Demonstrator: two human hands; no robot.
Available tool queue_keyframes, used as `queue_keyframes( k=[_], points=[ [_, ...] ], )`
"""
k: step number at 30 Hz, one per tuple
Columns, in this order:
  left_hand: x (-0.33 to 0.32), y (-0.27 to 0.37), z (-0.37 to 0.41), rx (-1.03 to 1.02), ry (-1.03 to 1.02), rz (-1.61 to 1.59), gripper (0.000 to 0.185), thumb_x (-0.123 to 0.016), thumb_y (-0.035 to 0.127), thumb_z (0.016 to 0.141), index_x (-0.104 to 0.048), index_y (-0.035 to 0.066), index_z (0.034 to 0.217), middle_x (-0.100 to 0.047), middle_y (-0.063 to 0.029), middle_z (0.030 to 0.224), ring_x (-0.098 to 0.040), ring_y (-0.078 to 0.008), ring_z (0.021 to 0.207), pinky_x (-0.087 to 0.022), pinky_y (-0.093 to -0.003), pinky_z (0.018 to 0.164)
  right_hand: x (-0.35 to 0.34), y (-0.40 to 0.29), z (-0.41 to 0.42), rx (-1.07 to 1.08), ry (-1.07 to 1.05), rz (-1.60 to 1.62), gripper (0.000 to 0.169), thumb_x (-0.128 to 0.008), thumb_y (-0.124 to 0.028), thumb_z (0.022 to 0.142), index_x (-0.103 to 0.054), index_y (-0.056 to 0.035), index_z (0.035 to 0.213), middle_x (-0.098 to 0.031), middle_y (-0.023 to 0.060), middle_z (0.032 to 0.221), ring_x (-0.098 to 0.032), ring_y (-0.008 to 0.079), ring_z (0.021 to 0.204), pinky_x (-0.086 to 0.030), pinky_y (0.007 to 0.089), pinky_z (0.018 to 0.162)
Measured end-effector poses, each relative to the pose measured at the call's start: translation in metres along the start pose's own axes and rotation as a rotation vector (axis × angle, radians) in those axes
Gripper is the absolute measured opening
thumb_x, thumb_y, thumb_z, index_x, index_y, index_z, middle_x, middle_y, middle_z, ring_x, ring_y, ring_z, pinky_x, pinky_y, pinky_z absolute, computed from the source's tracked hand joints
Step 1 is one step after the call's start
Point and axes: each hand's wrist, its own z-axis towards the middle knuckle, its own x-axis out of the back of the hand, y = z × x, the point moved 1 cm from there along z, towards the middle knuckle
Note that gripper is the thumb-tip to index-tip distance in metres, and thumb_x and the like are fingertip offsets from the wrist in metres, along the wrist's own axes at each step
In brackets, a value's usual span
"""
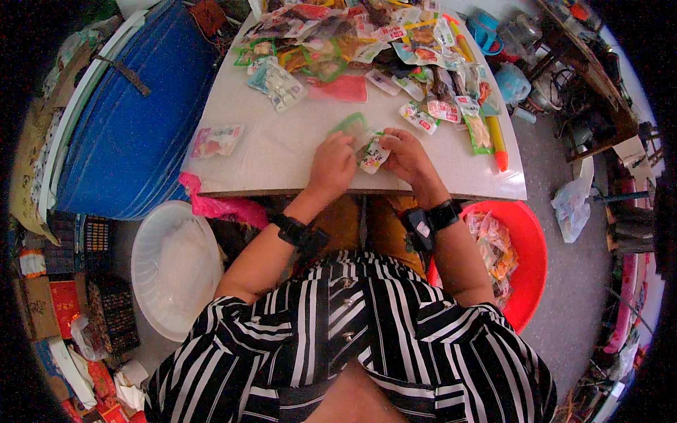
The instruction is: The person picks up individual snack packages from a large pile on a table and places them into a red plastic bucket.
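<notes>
Both hands are above the near part of a white table. My left hand grips a green-edged clear packet, blurred, beside the other hand. Between the fingers of my right hand is a small white and green printed packet; whether the two packets are joined I cannot tell. A pink and white packet lies alone at the left. Farther back is a heap of mixed sealed food packets, with a pink-red flat piece at its near edge.
A yellow tube with an orange end lies along the table's right side. A red basin of packets stands below right, a white plastic basin below left. A large blue tub stands left of the table; pink plastic hangs at its corner.
</notes>
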Motion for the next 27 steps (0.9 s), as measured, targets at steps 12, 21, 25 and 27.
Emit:
queue_keyframes(
  k=[12, 21, 25, 27],
  points=[
    [-0.002, 0.003, 0.003, -0.115, 0.066, -0.029, 0.008, -0.049, 0.006, 0.065, -0.043, 0.002, 0.069, -0.048, -0.0125, 0.087, -0.042, -0.0329, 0.089, -0.034, -0.0403, 0.074, -0.025, -0.009, -0.040, -0.114, 0.036, -0.252, 0.009, -0.050, -0.009, 0.073, -0.048, -0.0023, 0.079, -0.051, 0.0039, 0.064, -0.047, 0.0096, 0.050, -0.039, 0.0210, 0.042],
    [0.001, 0.005, 0.002, -0.038, -0.094, -0.032, 0.010, -0.048, 0.010, 0.072, -0.046, 0.003, 0.079, -0.047, -0.0121, 0.101, -0.038, -0.0312, 0.103, -0.028, -0.0397, 0.086, -0.038, 0.008, -0.015, -0.039, 0.076, -0.166, 0.004, -0.047, -0.006, 0.073, -0.045, -0.0027, 0.073, -0.049, 0.0052, 0.063, -0.050, 0.0143, 0.054, -0.040, 0.0231, 0.043],
    [0.000, 0.007, 0.007, -0.044, -0.103, -0.077, 0.010, -0.047, 0.008, 0.072, -0.046, 0.003, 0.080, -0.047, -0.0123, 0.102, -0.038, -0.0308, 0.103, -0.028, -0.0396, 0.087, -0.018, 0.030, 0.005, 0.313, -0.003, -0.452, 0.007, -0.049, -0.006, 0.070, -0.049, -0.0015, 0.075, -0.051, 0.0074, 0.063, -0.051, 0.0166, 0.060, -0.041, 0.0269, 0.046],
    [0.001, 0.009, 0.008, -0.028, -0.109, -0.097, 0.010, -0.047, 0.007, 0.072, -0.046, 0.002, 0.080, -0.047, -0.0127, 0.103, -0.038, -0.0311, 0.103, -0.028, -0.0395, 0.087, -0.014, 0.035, 0.008, 0.351, 0.032, -0.474, 0.013, -0.050, -0.008, 0.069, -0.050, -0.0009, 0.080, -0.052, 0.0107, 0.070, -0.052, 0.0200, 0.068, -0.042, 0.0304, 0.052]
  ],
)
